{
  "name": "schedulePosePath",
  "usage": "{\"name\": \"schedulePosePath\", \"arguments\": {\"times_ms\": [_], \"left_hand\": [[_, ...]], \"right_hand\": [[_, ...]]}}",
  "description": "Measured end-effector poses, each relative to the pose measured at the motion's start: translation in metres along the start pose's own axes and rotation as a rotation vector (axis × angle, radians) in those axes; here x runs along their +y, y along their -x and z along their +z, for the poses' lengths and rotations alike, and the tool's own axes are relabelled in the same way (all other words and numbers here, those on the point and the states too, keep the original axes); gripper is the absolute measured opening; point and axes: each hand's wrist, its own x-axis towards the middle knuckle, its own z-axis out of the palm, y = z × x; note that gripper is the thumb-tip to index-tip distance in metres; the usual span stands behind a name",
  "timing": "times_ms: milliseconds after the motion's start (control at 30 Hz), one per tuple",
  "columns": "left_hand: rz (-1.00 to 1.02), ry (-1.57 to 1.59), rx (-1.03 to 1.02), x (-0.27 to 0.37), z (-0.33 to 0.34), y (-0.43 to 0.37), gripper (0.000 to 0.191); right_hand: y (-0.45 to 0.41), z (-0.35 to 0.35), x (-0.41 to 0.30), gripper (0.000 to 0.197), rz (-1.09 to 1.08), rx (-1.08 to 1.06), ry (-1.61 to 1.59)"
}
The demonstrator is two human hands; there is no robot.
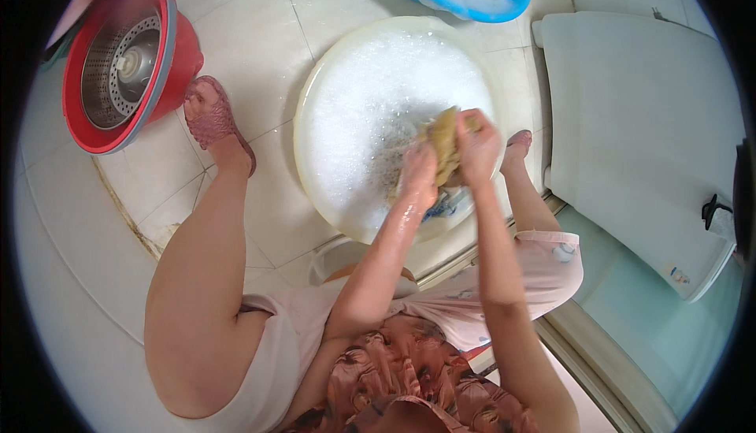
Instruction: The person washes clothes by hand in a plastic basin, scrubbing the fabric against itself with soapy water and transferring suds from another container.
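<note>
A large round, pale basin full of white suds stands on the floor before me. Over its right side, my left hand and my right hand both grip a bunched, wet, yellow-green cloth. The cloth hangs between the two hands, its lower part close to the foam. Suds and water cling to my left wrist. Below my hands, a bluish patterned cloth lies partly in the water near the basin's rim. My fingertips are blurred and partly hidden by the cloth.
A blue basin with foam stands beyond the pale one. At the left is a red spin-mop bucket with a perforated metal basket. A white appliance or cabinet stands at the right. My slippered feet flank the pale basin on the tiled floor.
</note>
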Motion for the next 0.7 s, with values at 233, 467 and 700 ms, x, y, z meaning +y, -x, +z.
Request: {"name": "schedulePosePath", "arguments": {"times_ms": [233, 467, 700], "left_hand": [[0.716, -0.17, 0.501, 0.047, -0.02, -0.005, 0.043], [0.683, -0.335, 0.461, 0.049, -0.023, -0.009, 0.049], [0.4, -0.38, 0.371, 0.048, -0.025, -0.011, 0.063]], "right_hand": [[-0.004, -0.017, 0.018, 0.033, 0.072, 0.24, -0.33], [-0.027, 0.093, 0.06, 0.048, -0.265, -0.304, 0.441], [-0.067, 0.105, 0.058, 0.033, -0.256, -0.839, 0.872]]}}
